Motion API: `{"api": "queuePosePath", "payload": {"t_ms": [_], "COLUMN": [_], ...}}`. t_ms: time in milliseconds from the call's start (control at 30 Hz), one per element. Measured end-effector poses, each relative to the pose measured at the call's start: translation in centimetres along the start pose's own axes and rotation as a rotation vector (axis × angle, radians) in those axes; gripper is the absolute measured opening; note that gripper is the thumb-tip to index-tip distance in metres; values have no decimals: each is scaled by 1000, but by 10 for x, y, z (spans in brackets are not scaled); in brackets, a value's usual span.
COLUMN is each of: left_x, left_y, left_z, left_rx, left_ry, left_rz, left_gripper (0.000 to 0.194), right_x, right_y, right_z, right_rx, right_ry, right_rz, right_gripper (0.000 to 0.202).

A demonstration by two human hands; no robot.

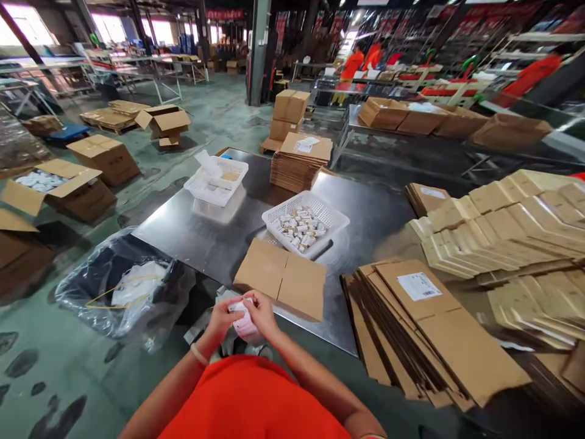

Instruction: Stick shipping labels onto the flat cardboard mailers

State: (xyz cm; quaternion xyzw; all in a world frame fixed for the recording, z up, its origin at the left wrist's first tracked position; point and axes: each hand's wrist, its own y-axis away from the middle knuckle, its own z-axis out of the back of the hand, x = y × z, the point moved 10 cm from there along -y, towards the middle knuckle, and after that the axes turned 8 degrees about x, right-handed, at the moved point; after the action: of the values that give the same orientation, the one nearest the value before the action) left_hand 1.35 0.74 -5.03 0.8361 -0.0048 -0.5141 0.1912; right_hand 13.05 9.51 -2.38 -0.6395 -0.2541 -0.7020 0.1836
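Both hands are close together in front of the orange shirt, at the table's near edge. My left hand [223,318] has its fingers closed on one side of a small white packet [245,323] with pinkish print. On the packet's other side, my right hand [261,312] pinches its upper edge. A flat cardboard box [281,277] lies on the metal table [205,235] just beyond the hands. Behind it, a white basket [340,224] holds several small white and gold items [301,227].
Folded cardboard sheets [425,329] lean at the right, beside stacked pale cartons [516,213]. A bin lined with clear plastic [159,323] stands on the floor at left. White trays [237,167] and a cardboard stack [297,167] sit farther back. People in orange [351,64] are distant.
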Motion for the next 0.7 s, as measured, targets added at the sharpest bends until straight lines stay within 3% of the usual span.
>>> {"api": "queuePosePath", "payload": {"t_ms": [167,300,367,500,600,700], "left_x": [-11,-15,-5,24,38,48], "left_y": [-17,-35,-40,-44,-50,-59], "left_z": [-10,-23,-33,-35,-23,-13], "left_rx": [55,123,200,251,193,156], "left_ry": [-220,-387,-387,-302,-278,-266], "left_rz": [74,100,152,297,328,330], "left_gripper": [50,47,44,38,42,43], "right_x": [-15,-15,-5,22,28,24], "right_y": [10,24,21,-25,-83,-127], "right_z": [12,38,54,103,141,156], "right_rx": [43,-115,-192,-352,-451,-469], "right_ry": [-51,24,107,252,332,451], "right_rz": [-108,-6,89,201,94,-45], "right_gripper": [29,23,20,14,12,15]}}
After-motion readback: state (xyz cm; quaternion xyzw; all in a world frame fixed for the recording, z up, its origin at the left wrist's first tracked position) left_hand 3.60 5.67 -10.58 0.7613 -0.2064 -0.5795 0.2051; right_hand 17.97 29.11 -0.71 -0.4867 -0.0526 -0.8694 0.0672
